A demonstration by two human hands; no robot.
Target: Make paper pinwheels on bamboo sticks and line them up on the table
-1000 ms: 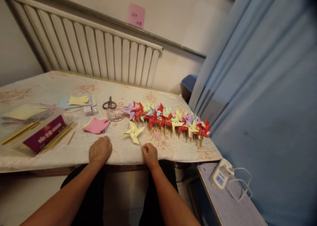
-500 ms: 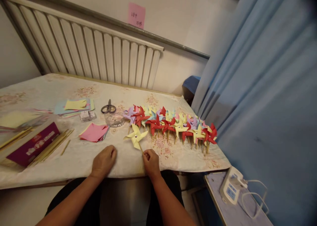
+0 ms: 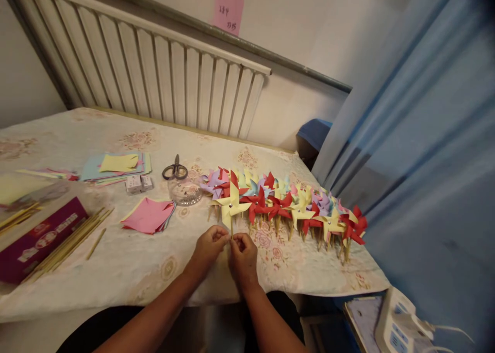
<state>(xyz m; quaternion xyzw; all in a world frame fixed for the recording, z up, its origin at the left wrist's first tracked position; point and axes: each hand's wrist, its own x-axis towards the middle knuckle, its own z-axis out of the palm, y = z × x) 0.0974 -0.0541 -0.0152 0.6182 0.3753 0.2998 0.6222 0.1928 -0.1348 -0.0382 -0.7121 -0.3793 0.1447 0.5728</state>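
Observation:
A yellow paper pinwheel (image 3: 231,205) on a thin wooden stick stands upright between my hands, near the table's front. My right hand (image 3: 243,257) is closed on its stick. At the same stick, my left hand (image 3: 210,250) pinches with thumb and forefinger, its fingers curled. Just behind is a long cluster of finished pinwheels (image 3: 278,203) in red, yellow, purple and blue, all on sticks. Left of my hands lies a stack of pink paper squares (image 3: 149,215). A clear round dish (image 3: 186,192) with small shiny pieces sits behind the squares.
Black-handled scissors (image 3: 175,168) lie behind the dish. Small white boxes (image 3: 139,184) sit by a pile of coloured paper (image 3: 116,166). At left are loose wooden sticks (image 3: 73,242) and a purple box (image 3: 42,242). A power strip (image 3: 400,322) stands lower right, beside a blue curtain (image 3: 425,188).
My left hand has moved right from the table to the pinwheel's stick. The pinwheel has gone from tilted to upright. The view has shifted slightly.

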